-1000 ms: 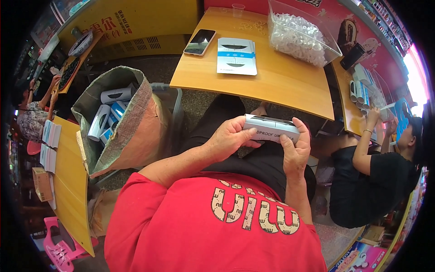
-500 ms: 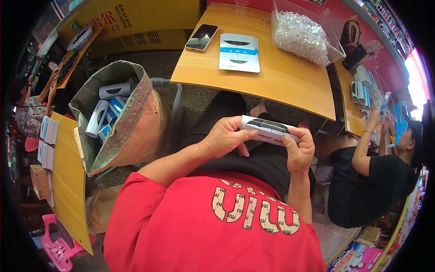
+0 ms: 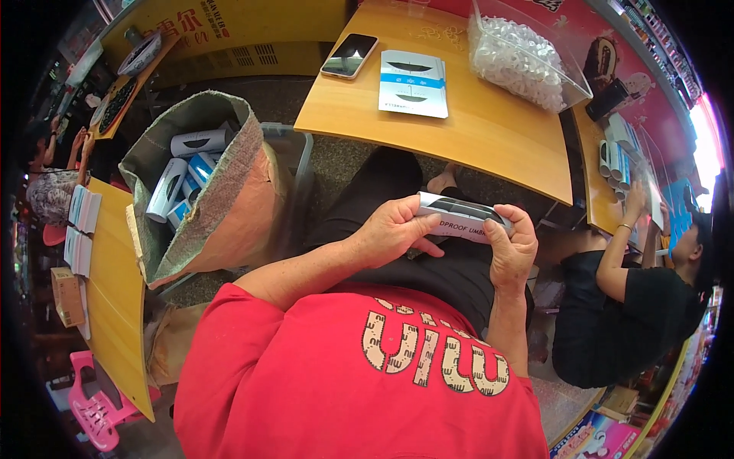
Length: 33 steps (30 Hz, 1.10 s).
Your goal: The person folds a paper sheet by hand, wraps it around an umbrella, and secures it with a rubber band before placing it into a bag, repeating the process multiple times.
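Note:
Above my lap, a card sleeve point(image 3: 464, 218) is stretched between my hands, curved into a tube shape, white with a dark umbrella picture and printing. My left hand point(image 3: 401, 229) pinches its left end between thumb and fingers. Around the right end, my right hand point(image 3: 511, 243) is closed with the thumb on the front. In front of me on the table point(image 3: 489, 141) lies a stack of flat printed cards point(image 3: 414, 88), white with a blue band and umbrella pictures. Whether anything is inside the held sleeve cannot be seen.
A phone point(image 3: 350, 56) lies left of the cards; a clear bin point(image 3: 527, 65) of small white plastic pieces stands behind right. On my left, an open woven sack point(image 3: 229, 206) holds several rolled sleeves point(image 3: 167, 190). A co-worker point(image 3: 642, 298) in black sits at right, handling similar pieces.
My view has shifted slightly, so the table and sack sit a little differently. Both hands keep their hold on the sleeve. The co-worker at right has moved a hand with a card.

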Tool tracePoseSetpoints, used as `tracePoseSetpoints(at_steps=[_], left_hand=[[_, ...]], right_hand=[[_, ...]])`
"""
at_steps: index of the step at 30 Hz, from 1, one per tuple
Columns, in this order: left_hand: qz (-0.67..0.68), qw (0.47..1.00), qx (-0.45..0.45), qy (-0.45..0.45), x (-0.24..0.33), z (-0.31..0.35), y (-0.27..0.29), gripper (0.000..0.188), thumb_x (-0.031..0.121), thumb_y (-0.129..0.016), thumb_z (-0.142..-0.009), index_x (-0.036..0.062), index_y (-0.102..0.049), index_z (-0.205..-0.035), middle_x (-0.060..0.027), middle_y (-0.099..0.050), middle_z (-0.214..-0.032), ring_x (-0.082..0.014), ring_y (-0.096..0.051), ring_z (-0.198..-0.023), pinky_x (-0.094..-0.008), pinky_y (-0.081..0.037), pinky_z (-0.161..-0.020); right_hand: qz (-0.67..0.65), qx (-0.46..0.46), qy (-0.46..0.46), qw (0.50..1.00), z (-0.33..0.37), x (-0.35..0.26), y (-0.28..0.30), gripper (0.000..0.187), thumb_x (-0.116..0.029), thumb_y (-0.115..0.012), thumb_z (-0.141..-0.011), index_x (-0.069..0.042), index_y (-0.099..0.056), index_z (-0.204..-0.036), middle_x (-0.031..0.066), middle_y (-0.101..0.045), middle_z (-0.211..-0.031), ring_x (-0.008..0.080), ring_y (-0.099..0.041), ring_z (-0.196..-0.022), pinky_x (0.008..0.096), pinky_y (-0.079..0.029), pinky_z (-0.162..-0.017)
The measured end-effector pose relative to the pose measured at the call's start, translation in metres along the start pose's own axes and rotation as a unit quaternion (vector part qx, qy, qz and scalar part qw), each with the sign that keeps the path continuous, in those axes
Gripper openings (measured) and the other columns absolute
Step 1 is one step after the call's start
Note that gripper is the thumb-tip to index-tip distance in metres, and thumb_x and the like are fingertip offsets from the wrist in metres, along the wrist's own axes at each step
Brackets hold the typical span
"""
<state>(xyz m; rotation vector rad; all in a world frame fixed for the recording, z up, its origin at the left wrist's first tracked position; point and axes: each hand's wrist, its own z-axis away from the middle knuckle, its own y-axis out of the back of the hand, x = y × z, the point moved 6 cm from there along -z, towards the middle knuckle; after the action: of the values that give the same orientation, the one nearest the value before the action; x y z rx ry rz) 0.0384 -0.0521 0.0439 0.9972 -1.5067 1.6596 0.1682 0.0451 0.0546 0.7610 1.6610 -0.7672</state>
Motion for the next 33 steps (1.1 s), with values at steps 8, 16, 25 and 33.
tracePoseSetpoints(at_steps=[8, 16, 25, 33], left_hand=[[0.094, 0.995, -0.012, 0.016, -0.007, -0.002, 0.000, 0.022, 0.010, -0.041, -0.086, -0.0007, -0.046, -0.105, -0.0088, -0.052, -0.101, -0.0162, -0.051, -0.093, -0.0313, -0.049, -0.074], [0.069, 0.997, -0.002, 0.019, -0.008, -0.002, 0.003, 0.020, 0.010, -0.046, -0.084, -0.0005, -0.049, -0.101, -0.0085, -0.054, -0.098, -0.0143, -0.053, -0.088, -0.0289, -0.050, -0.073], [0.054, 0.998, 0.043, -0.005, -0.009, -0.002, 0.008, 0.016, 0.011, -0.049, -0.083, 0.0004, -0.051, -0.096, -0.0068, -0.055, -0.092, -0.0123, -0.054, -0.083, -0.0263, -0.050, -0.069], [0.050, 0.998, 0.034, 0.000, -0.011, -0.005, 0.007, 0.020, 0.011, -0.048, -0.084, -0.0007, -0.048, -0.100, -0.0097, -0.054, -0.097, -0.0164, -0.054, -0.088, -0.0302, -0.050, -0.072]], right_hand=[[0.017, 0.013, -0.006, 1.000, -0.001, 0.002, -0.001, 0.023, -0.004, -0.060, -0.075, 0.000, -0.049, -0.095, 0.0019, -0.053, -0.081, 0.0060, -0.050, -0.070, 0.0175, -0.043, -0.063], [0.033, 0.014, -0.005, 0.999, -0.001, -0.001, -0.002, 0.021, -0.003, -0.060, -0.075, -0.001, -0.050, -0.094, 0.0010, -0.052, -0.080, 0.0054, -0.050, -0.070, 0.0172, -0.043, -0.061], [0.045, 0.007, 0.002, 0.999, 0.000, -0.003, -0.008, 0.021, -0.002, -0.060, -0.074, -0.001, -0.050, -0.092, 0.0016, -0.053, -0.080, 0.0052, -0.049, -0.069, 0.0174, -0.042, -0.061], [0.049, 0.010, -0.002, 0.999, 0.000, -0.005, -0.006, 0.019, -0.003, -0.060, -0.074, 0.000, -0.050, -0.091, 0.0014, -0.053, -0.079, 0.0048, -0.050, -0.069, 0.0170, -0.042, -0.062]])
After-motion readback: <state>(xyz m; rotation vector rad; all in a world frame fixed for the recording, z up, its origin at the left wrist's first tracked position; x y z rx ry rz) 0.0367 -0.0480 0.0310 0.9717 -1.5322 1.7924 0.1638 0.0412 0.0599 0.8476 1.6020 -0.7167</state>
